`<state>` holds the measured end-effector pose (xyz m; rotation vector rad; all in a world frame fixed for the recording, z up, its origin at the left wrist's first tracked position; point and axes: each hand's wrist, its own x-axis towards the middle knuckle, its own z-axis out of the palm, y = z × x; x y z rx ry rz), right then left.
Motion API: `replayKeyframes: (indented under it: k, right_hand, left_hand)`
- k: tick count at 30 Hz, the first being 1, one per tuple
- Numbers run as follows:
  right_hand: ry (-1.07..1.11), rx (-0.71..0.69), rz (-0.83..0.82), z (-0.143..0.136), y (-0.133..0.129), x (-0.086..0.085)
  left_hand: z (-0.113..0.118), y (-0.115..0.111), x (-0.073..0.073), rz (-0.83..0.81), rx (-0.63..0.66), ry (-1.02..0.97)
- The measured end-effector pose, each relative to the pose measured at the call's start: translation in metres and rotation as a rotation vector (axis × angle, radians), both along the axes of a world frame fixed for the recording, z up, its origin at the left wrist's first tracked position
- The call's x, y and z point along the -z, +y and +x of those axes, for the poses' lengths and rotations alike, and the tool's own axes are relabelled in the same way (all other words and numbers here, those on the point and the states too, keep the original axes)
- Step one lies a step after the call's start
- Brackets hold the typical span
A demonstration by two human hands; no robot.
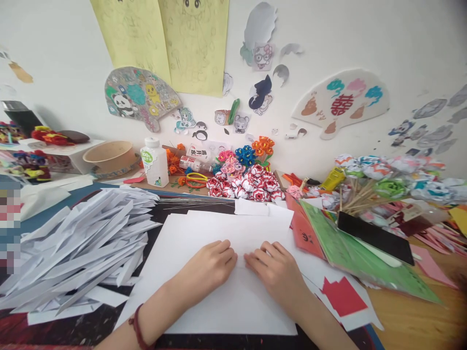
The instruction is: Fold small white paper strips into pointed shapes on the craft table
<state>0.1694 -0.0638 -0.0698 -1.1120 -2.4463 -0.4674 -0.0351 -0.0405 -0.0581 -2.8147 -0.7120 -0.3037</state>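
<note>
Large white paper sheets [204, 311] lie stacked in front of me, slightly fanned. Over their middle, my left hand [215, 262] has its fingers curled in, thumb side toward the centre. Facing it, my right hand [272, 265] bends its fingers in a similar closed way. A narrow gap separates the fingertips. Anything white between them blends into the paper below, so I cannot make out what they hold. A big heap of folded white paper strips [91, 243] spreads out left of the sheets.
Behind the sheets are thin wires [197, 201], red-and-white paper flowers [251, 184] and a white bottle [155, 163]. To the right lie a green packet [365, 253], a black phone [375, 238], red paper [345, 296] and flowers on sticks [390, 187].
</note>
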Motion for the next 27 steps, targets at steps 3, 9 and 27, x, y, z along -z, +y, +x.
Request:
replayKeyframes:
  k: [3,9,27]
  right_hand:
    - [-0.024,0.009,0.04,-0.001,-0.002,-0.001]
    - [-0.04,0.008,0.037,-0.001,-0.003,0.005]
    - [0.066,0.097,-0.319,0.014,-0.006,0.0]
  left_hand:
    - [0.0,0.0,-0.002,-0.041,-0.011,-0.014]
    - [0.0,-0.001,-0.002,-0.055,-0.006,-0.026]
    - [0.0,0.005,0.003,-0.233,-0.2,-0.131]
